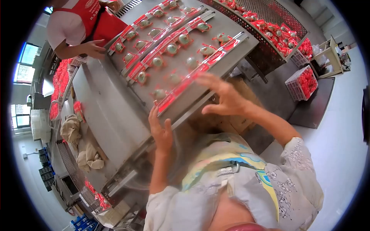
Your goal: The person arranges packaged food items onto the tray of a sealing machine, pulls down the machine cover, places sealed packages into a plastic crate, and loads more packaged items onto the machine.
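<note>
Rows of greenish egg-shaped items in red-and-clear plastic pouches (171, 49) lie on a metal machine bed (115, 69), their red ends lined up along metal bars. My left hand (161, 133) is raised at the near corner, its fingertips by the end of the nearest red row (173, 98), thumb held apart. Farther along that same row, my right hand (227, 96) reaches in with thumb and fingers spread. It is slightly blurred, and whether its fingertips touch a pouch is unclear. Neither hand shows anything held.
Across the bed stands a person in a red apron (92, 19), one hand at its edge. A perforated metal trough (285, 54) holds many red pouches at upper right. A white crate (296, 82) of pouches stands on the floor. Cloths (71, 129) lie on the left ledge.
</note>
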`<state>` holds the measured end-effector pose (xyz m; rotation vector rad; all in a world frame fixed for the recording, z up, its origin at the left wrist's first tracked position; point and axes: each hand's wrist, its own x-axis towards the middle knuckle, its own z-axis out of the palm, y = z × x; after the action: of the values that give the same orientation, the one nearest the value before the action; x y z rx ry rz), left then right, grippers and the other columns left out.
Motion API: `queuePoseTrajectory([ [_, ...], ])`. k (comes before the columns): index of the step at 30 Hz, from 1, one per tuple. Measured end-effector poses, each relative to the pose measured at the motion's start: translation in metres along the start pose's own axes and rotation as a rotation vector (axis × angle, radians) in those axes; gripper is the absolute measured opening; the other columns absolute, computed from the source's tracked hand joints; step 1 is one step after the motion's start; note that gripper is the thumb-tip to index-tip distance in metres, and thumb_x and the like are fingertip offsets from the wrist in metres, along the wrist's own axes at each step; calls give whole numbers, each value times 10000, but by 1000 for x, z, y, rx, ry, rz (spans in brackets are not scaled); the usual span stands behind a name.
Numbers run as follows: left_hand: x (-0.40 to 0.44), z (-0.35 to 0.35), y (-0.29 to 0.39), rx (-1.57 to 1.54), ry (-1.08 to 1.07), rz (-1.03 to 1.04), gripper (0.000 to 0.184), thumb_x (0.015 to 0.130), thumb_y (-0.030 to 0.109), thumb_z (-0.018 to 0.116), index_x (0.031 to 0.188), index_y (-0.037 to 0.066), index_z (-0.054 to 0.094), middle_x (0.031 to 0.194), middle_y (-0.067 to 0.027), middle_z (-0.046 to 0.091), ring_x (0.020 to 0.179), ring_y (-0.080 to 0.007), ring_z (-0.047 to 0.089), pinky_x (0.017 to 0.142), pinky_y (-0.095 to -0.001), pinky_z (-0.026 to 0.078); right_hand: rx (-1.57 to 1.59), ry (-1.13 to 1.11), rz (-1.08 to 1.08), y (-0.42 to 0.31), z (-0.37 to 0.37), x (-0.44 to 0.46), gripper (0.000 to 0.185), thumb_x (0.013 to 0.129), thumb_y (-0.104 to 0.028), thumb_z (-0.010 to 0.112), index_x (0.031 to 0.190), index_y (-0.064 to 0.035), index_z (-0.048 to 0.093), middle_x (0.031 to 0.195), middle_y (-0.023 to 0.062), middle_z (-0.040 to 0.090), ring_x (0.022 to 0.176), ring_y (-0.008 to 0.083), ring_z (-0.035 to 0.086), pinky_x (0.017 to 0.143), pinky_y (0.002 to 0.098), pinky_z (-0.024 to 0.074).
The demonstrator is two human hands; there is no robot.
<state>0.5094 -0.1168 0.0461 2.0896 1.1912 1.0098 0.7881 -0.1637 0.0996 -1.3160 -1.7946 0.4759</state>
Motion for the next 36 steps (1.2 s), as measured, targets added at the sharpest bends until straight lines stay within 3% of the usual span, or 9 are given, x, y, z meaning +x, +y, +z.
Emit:
queuePoseTrajectory([
  [1,5,13,5,-38,25,3,511,897,221,604,1324,-12,446,1355,-211,460,1276,-371,423,1072,-432,316,28,47,-67,-15,-32,22,882,651,-415,840,1351,-50,448,1363,185,467,1171,319,533,963,390,445],
  [5,18,53,7,67,48,-45,513,885,194,624,1314,-25,448,1345,-218,464,1279,-372,414,1083,-435,300,398,126,-324,-87,-142,84,952,662,-677,680,1356,-89,398,1391,218,431,1105,410,563,851,422,498],
  [10,57,84,-27,161,164,-144,488,929,254,581,1298,-37,451,1343,-221,452,1277,-361,399,1077,-436,296,415,85,-465,-87,-218,103,915,689,-611,695,1366,-77,389,1387,212,431,1140,391,535,890,418,466],
  [18,97,100,-66,-20,446,-287,553,904,269,601,1304,-69,423,1347,-249,419,1245,-383,408,1078,-446,289,324,56,-302,-47,-277,139,862,732,-507,718,1382,-57,375,1381,202,432,1195,361,490,953,413,414],
  [21,76,103,-62,506,303,-553,651,846,305,661,1315,-74,414,1371,-270,393,1246,-405,407,1079,-470,289,313,40,-258,-20,-274,167,844,748,-468,727,1388,-50,369,1378,199,432,1216,350,474,977,410,394],
  [31,106,102,-40,661,65,-566,958,655,515,783,1334,-53,415,1256,-271,504,1196,-419,448,988,-478,379,86,-231,-8,130,-154,208,793,802,-337,756,1408,-26,351,1370,187,433,1286,312,417,1055,403,330],
  [32,110,105,-38,709,25,-547,974,642,529,785,1334,-49,416,1245,-271,510,1191,-419,452,978,-478,386,-146,-384,368,133,-143,197,908,756,-537,725,1449,-99,333,1449,344,234,1297,469,353,1058,432,344],
  [34,124,118,-30,797,-1,-543,989,618,539,789,1334,-34,421,1206,-258,527,1158,-421,472,952,-485,400,-463,-642,603,202,-109,156,966,681,-792,566,1375,-128,464,1342,377,359,1253,511,363,1053,529,316],
  [36,138,133,-23,814,4,-540,985,600,521,801,1333,-20,427,1161,-240,542,1109,-407,499,921,-476,418,-627,-460,408,220,-76,119,827,694,-673,650,1317,-146,507,1366,282,396,1274,488,348,1034,562,311],
])
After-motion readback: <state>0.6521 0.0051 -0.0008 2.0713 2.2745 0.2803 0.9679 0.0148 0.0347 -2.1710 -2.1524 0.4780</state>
